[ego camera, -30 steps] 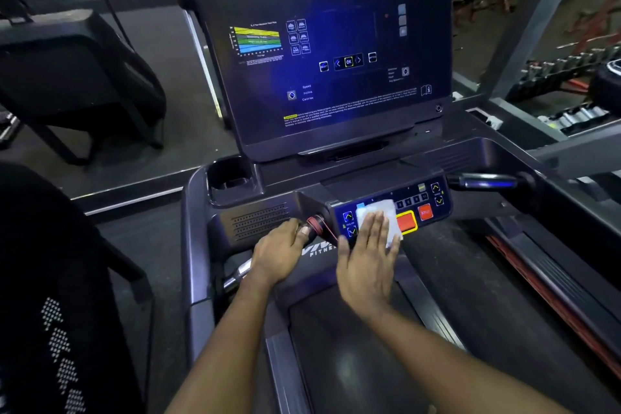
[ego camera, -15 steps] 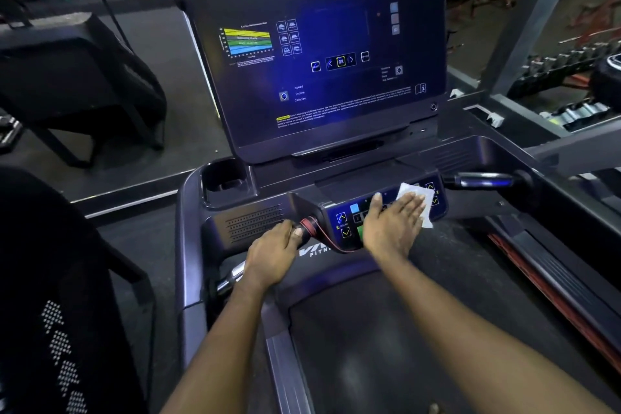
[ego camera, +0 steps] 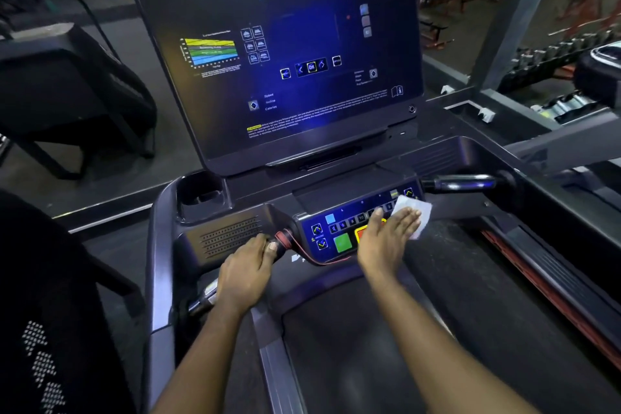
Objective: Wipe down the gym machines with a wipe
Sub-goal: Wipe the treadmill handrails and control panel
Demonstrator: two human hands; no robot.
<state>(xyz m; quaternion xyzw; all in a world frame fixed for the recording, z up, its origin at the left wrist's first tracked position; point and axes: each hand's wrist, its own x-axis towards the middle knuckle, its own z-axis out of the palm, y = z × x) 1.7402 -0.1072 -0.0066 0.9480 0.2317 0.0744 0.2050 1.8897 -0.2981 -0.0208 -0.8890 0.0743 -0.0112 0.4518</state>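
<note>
While the right hand (ego camera: 386, 239) lay flat on the treadmill's control panel (ego camera: 331, 228), fingers straight and close together, the wipe (ego camera: 416, 213) sat pinned beneath its fingertips at the panel's far-right end, sticking out beyond them to the right. The wipe was white, thin and roughly square, slightly blurred, one corner reaching past the panel's edge. The left hand (ego camera: 247, 270) rested on the console further left, fingers curled beside the red safety knob (ego camera: 285, 240); whether it gripped anything could not be told.

two hands (ego camera: 247, 274) (ego camera: 386, 240), one wipe (ego camera: 418, 213), one treadmill (ego camera: 353, 346).
</note>
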